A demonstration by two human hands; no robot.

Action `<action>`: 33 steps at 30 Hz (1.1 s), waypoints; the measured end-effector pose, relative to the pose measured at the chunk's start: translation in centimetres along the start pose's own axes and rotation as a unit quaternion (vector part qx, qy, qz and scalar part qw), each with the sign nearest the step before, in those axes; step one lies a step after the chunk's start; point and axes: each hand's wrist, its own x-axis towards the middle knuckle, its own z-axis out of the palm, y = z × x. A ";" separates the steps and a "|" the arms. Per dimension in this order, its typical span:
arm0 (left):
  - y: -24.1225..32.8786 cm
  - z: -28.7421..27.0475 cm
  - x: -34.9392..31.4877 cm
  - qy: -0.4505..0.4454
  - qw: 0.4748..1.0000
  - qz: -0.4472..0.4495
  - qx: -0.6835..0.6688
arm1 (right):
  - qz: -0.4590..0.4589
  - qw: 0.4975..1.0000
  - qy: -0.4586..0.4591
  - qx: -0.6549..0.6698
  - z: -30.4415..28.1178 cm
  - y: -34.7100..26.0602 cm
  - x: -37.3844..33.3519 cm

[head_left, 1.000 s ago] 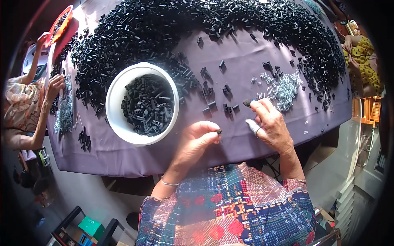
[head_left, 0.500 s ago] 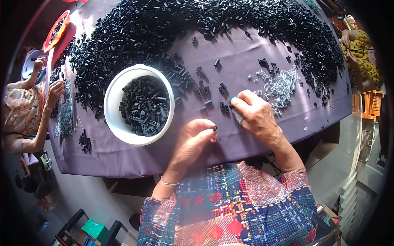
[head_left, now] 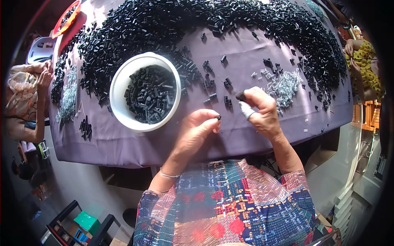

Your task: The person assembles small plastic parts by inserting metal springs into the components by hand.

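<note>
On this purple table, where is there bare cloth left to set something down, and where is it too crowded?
Bare cloth lies in the middle, bordered by the arc of black parts, the white bowl and the pile of silvery bits. Another strip runs along the near edge below the bowl. Between the left hand and right hand loose parts crowd it.

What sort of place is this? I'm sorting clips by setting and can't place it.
Probably a small hand-assembly workshop. A purple-covered table carries a long heap of small black plastic parts, a white bowl of the same parts and a pile of small metal pieces, and other people sit at its edges.
</note>
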 end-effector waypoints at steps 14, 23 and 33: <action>-0.1 3.5 -2.0 0.039 0.997 0.035 0.048 | 0.140 0.947 0.015 0.287 0.1 -4.5 -3.7; -0.2 4.2 -2.6 0.067 0.990 0.057 0.107 | 0.153 0.948 0.020 0.280 0.3 -4.8 -4.3; -0.5 3.9 -2.6 0.075 0.988 0.059 0.118 | 0.091 0.971 0.002 0.220 1.0 -4.1 -4.4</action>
